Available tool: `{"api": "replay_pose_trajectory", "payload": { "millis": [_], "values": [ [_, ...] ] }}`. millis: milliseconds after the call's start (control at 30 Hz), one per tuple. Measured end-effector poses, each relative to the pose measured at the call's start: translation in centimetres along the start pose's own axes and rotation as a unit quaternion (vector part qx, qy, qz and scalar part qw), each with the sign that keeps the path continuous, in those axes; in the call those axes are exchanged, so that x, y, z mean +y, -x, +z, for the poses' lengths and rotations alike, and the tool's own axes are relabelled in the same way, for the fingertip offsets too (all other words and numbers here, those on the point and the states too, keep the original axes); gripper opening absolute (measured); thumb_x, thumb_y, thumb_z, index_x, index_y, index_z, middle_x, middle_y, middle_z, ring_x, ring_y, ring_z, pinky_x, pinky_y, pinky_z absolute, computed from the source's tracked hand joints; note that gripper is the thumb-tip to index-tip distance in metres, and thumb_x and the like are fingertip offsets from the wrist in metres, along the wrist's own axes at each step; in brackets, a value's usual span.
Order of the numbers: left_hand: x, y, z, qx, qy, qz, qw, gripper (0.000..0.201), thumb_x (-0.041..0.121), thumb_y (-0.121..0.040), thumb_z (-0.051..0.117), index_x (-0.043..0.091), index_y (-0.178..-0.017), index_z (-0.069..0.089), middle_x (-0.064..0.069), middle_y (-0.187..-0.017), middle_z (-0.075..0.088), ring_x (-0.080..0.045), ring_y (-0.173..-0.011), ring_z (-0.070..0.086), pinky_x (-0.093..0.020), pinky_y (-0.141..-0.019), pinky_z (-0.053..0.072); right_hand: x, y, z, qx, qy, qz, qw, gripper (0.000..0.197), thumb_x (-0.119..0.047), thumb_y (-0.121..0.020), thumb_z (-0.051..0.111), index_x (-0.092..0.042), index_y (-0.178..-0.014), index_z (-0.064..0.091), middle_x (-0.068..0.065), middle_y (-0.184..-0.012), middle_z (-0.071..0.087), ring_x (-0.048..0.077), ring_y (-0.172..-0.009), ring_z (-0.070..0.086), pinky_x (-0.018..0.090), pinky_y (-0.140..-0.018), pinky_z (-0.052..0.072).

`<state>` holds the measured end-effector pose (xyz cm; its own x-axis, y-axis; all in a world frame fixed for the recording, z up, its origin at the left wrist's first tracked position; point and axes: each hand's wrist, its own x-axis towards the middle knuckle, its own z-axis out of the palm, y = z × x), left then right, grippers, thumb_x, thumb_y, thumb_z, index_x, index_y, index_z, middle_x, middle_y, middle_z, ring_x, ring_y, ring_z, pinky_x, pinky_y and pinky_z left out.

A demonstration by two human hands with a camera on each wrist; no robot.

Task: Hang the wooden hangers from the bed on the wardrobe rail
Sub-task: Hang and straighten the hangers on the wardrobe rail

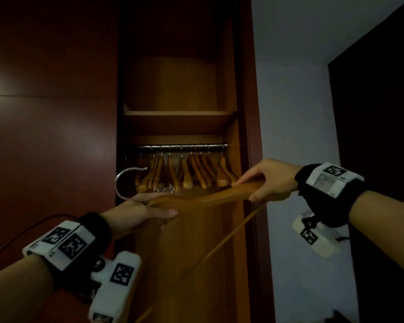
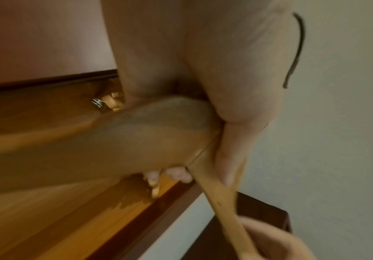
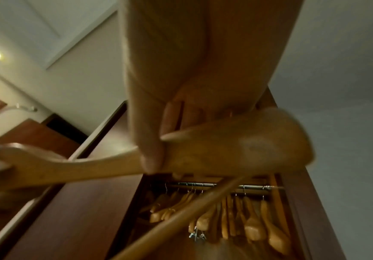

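Head view: left hand [image 1: 138, 212] grips the wooden hanger [image 1: 203, 197] at its neck, steel hook [image 1: 126, 183] curving up-left; right hand [image 1: 271, 180] clasps the right arm end. Hanger sits level, below and in front of the wardrobe rail [image 1: 184, 146]. Right wrist view alone shows clips [image 3: 195, 234] among the hung hangers [image 3: 252, 221].

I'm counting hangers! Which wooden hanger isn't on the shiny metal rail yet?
The light brown wooden hanger held by the left hand and right hand, in front of the wardrobe. Its metal hook catches nothing; the other wooden hangers hang from the metal rail.
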<state>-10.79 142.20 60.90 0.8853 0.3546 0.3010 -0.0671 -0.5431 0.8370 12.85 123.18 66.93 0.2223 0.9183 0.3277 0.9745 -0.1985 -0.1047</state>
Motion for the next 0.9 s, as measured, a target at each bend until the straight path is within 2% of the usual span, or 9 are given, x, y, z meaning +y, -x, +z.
{"api": "replay_pose_trajectory", "payload": {
  "millis": [100, 200, 267, 367, 533, 600, 667, 767, 900],
  "values": [
    [0.7, -0.1, -0.1, 0.035, 0.041, 0.038, 0.998, 0.053, 0.019, -0.072, 0.074, 0.033, -0.120, 0.059, -0.006, -0.071, 0.067, -0.014, -0.060, 0.063, -0.024, -0.057, 0.055, -0.9, -1.6, 0.4, 0.133, -0.008, 0.028, 0.991, 0.047, -0.020, -0.084, 0.067, -0.030, -0.129, 0.055, -0.004, -0.119, 0.062, 0.011, -0.099, 0.062, 0.023, -0.086, 0.049],
    [2.0, -0.8, 0.2, 0.096, 0.059, 0.064, 0.992, 0.052, -0.001, -0.087, 0.055, 0.033, -0.127, 0.051, -0.008, -0.069, 0.064, -0.013, -0.055, 0.061, -0.023, -0.054, 0.054, -3.2, -2.9, 1.1, 0.204, 0.040, 0.033, 0.978, 0.060, -0.027, -0.089, 0.060, -0.034, -0.143, 0.034, 0.003, -0.145, 0.040, 0.020, -0.122, 0.050, 0.030, -0.096, 0.046],
    [2.9, -1.4, 0.4, 0.137, 0.070, 0.082, 0.985, 0.054, -0.004, -0.088, 0.053, 0.031, -0.130, 0.049, -0.010, -0.078, 0.062, -0.015, -0.057, 0.060, -0.023, -0.054, 0.055, -5.3, -3.4, 2.1, 0.193, 0.030, 0.014, 0.981, 0.069, -0.038, -0.090, 0.056, -0.041, -0.147, 0.018, 0.002, -0.156, 0.016, 0.024, -0.138, 0.031, 0.040, -0.109, 0.037],
    [3.9, -2.4, 0.2, 0.201, 0.110, 0.108, 0.967, 0.057, -0.005, -0.089, 0.050, 0.029, -0.134, 0.044, -0.011, -0.077, 0.058, -0.014, -0.055, 0.059, -0.022, -0.052, 0.054, -8.3, -3.6, 4.2, 0.141, -0.029, -0.013, 0.990, 0.080, -0.052, -0.086, 0.055, -0.050, -0.145, -0.001, -0.005, -0.158, -0.005, 0.029, -0.141, 0.025, 0.049, -0.108, 0.037],
    [5.4, -4.1, -1.4, 0.261, 0.201, 0.136, 0.934, 0.066, -0.002, -0.090, 0.048, 0.033, -0.143, 0.031, -0.007, -0.060, 0.055, -0.012, -0.042, 0.055, -0.019, -0.042, 0.050, -10.3, -2.6, 8.2, 0.055, -0.064, -0.005, 0.996, 0.102, -0.060, -0.076, 0.062, -0.049, -0.143, -0.014, -0.006, -0.157, -0.013, 0.029, -0.146, 0.007, 0.056, -0.110, 0.028],
    [6.4, -4.3, -1.6, 0.266, 0.225, 0.139, 0.927, 0.064, -0.001, -0.091, 0.046, 0.034, -0.143, 0.030, -0.007, -0.067, 0.053, -0.013, -0.042, 0.053, -0.018, -0.039, 0.048, -10.1, -2.0, 9.9, 0.057, -0.034, -0.009, 0.998, 0.105, -0.059, -0.075, 0.065, -0.049, -0.142, -0.016, -0.006, -0.157, -0.014, 0.027, -0.147, 0.001, 0.056, -0.111, 0.026],
    [7.2, -4.4, -1.7, 0.270, 0.236, 0.140, 0.923, 0.062, 0.000, -0.092, 0.044, 0.033, -0.143, 0.030, -0.007, -0.074, 0.049, -0.015, -0.052, 0.049, -0.017, -0.037, 0.047, -9.9, -1.7, 11.2, 0.092, -0.003, 0.015, 0.996, 0.104, -0.046, -0.079, 0.067, -0.049, -0.142, -0.017, -0.005, -0.157, -0.015, 0.030, -0.145, 0.012, 0.053, -0.107, 0.035],
    [7.5, -4.6, -2.1, 0.285, 0.258, 0.122, 0.915, 0.059, 0.002, -0.092, 0.046, 0.032, -0.141, 0.032, -0.006, -0.073, 0.048, -0.015, -0.061, 0.050, -0.025, -0.044, 0.050, -9.7, -1.5, 12.2, 0.166, 0.059, 0.084, 0.981, 0.093, -0.027, -0.089, 0.059, -0.045, -0.145, -0.014, 0.001, -0.157, -0.007, 0.031, -0.123, 0.047, 0.042, -0.089, 0.051],
    [7.3, -5.1, -2.4, 0.277, 0.271, 0.128, 0.913, 0.051, 0.006, -0.092, 0.049, 0.029, -0.136, 0.036, -0.005, -0.078, 0.052, -0.015, -0.066, 0.054, -0.031, -0.059, 0.048, -8.6, -0.9, 11.5, 0.248, 0.189, 0.085, 0.946, 0.081, -0.026, -0.096, 0.048, -0.035, -0.148, -0.015, 0.013, -0.151, 0.020, 0.030, -0.113, 0.054, 0.038, -0.084, 0.049]
  ]
}}
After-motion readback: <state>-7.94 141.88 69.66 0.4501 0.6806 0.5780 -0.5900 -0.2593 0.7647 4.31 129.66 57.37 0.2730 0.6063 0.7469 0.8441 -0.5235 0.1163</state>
